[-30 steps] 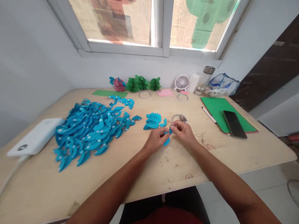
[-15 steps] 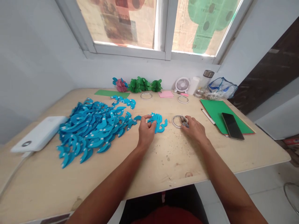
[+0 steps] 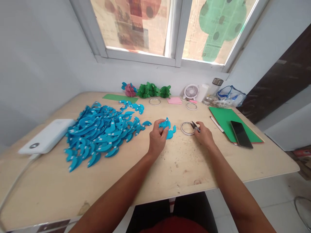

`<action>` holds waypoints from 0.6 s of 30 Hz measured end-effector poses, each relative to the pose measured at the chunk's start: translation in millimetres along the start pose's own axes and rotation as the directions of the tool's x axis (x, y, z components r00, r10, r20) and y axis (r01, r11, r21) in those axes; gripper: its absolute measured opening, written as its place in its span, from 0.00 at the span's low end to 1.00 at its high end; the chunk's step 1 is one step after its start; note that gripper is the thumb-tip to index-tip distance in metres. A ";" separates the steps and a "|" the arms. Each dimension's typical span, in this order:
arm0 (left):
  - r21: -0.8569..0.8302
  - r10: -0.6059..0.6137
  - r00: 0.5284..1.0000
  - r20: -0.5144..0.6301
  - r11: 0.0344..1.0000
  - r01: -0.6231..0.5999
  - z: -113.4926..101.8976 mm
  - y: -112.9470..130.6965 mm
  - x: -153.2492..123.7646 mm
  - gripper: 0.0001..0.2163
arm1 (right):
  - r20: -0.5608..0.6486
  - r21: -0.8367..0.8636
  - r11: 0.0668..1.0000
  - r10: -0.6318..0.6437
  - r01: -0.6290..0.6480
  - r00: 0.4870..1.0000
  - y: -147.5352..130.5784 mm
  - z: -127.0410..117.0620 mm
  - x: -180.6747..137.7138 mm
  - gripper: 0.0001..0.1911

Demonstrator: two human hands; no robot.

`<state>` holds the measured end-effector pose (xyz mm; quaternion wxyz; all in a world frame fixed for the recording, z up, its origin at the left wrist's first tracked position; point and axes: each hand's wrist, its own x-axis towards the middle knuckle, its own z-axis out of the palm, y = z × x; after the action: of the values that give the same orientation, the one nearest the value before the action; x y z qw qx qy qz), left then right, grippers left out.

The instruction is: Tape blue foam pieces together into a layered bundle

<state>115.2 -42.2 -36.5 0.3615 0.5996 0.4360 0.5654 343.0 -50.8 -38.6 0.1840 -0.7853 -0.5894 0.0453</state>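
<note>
My left hand [image 3: 157, 139] pinches a small stack of blue crescent-shaped paper pieces [image 3: 167, 127] and lifts it slightly off the wooden table [image 3: 155, 171]. My right hand [image 3: 203, 135] closes on small thread snips [image 3: 195, 127] that lie beside a tape ring [image 3: 186, 128]. A large heap of blue paper crescents with white tabs [image 3: 102, 132] spreads to the left of my hands.
A white box [image 3: 47, 136] sits at the far left. Along the wall stand paper decorations in pink [image 3: 129, 89] and green [image 3: 153, 90], two tape rings, pink notes, a small fan [image 3: 190, 91] and a jar. A phone [image 3: 239, 130] lies on a green sheet [image 3: 228, 121] at right.
My hands parted from a blue piece held near me. The left went to the small blue stack and took hold of it; the right reached the snips by the tape ring.
</note>
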 end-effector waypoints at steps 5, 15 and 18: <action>-0.074 -0.053 0.998 -0.028 0.996 0.051 3.1 2.2 -1.5 0.08 | -0.048 0.366 0.931 0.008 0.010 0.999 13.1 8.5 10.5 0.18; 0.013 -0.015 0.992 0.122 1.000 0.013 4.0 -1.8 -1.4 0.05 | 0.141 0.271 0.958 -0.139 0.097 0.980 -4.8 -0.7 -0.8 0.15; 0.054 -0.001 0.986 0.165 0.998 -0.008 4.8 -4.2 -1.5 0.08 | 0.191 0.128 0.984 -0.150 0.127 0.970 -5.8 -3.4 -2.8 0.13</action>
<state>119.5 -41.7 -41.5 0.3789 0.6549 0.4188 0.5021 337.8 -52.9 -33.9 0.1713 -0.7217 -0.6549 0.1447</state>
